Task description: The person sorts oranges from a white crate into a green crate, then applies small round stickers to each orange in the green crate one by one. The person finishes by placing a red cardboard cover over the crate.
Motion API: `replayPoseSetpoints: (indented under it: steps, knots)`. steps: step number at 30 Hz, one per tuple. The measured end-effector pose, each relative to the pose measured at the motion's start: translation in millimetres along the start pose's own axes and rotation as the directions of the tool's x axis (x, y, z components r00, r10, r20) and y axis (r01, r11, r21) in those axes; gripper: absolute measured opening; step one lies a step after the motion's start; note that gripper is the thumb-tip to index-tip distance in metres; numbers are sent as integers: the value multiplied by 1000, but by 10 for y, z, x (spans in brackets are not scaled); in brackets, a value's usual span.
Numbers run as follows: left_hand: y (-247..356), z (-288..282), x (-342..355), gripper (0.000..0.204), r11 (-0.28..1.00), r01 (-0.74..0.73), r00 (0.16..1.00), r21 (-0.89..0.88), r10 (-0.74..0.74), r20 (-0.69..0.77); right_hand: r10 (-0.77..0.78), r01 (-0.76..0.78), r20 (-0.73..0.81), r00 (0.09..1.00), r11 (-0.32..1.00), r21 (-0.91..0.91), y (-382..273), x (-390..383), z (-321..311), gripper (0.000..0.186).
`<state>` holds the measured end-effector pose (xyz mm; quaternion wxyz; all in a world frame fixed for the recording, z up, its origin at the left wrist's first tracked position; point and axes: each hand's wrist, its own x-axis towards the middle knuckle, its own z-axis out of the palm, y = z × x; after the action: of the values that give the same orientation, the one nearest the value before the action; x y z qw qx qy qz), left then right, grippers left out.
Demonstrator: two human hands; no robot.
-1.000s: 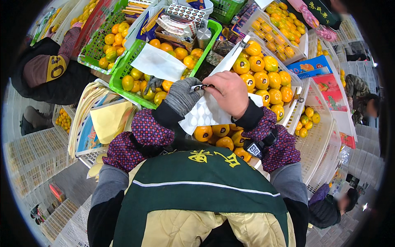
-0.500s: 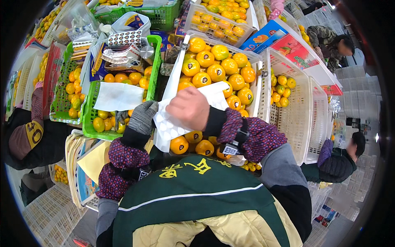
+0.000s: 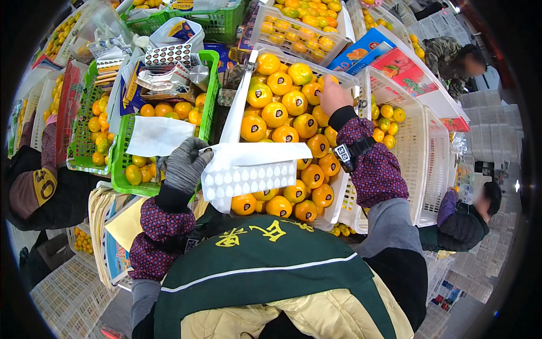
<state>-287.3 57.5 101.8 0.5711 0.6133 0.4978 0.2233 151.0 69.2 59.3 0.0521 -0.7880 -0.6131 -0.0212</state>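
Observation:
In my left hand [image 3: 189, 166], which wears a grey knit glove, the left end of a white sticker sheet [image 3: 248, 178] is pinched. Rows of pale drop shapes cover the sheet, and its top edge is folded over. It hangs above the near part of a white crate [image 3: 345, 192] full of oranges [image 3: 274, 114], many bearing a small dark sticker. My bare right hand [image 3: 335, 95] is at the crate's far right corner, fingers closed together against an orange. Its fingertips are partly hidden, so anything small between them cannot be made out.
Left of the crate is a green basket [image 3: 213, 85] with oranges, sticker sheets and a white paper [image 3: 160, 135]. A white basket [image 3: 403, 169] with a few oranges stands right, red and blue cartons [image 3: 403, 70] behind it. Other people [image 3: 463, 220] are at both sides.
My right hand has moved from above the sticker sheet to the oranges at the far right. The sheet, still in my left hand, now hangs flatter, its drop-shaped rows showing.

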Motion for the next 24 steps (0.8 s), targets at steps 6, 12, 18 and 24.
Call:
replayPoseSetpoints:
  steps: [6, 12, 18, 24]
  knots:
    - [-40, 29, 20, 16, 999, 19, 995, -36, -22, -95, 63, -50, 2, 998, 756, 652, -125, 429, -62, 27]
    - [86, 87, -69, 17, 986, -125, 983, 114, 139, -123, -80, 77, -21, 997, 989, -124, -416, 721, 181, 10]
    - [141, 108, -50, 22, 997, -72, 988, -22, 68, -138, -244, 150, -139, 960, 864, -480, -682, 720, -129, 15]
    - [126, 187, -27, 21, 995, -95, 982, 42, 100, -157, -447, 259, 42, 894, 590, 765, -1462, -70, -649, 31]
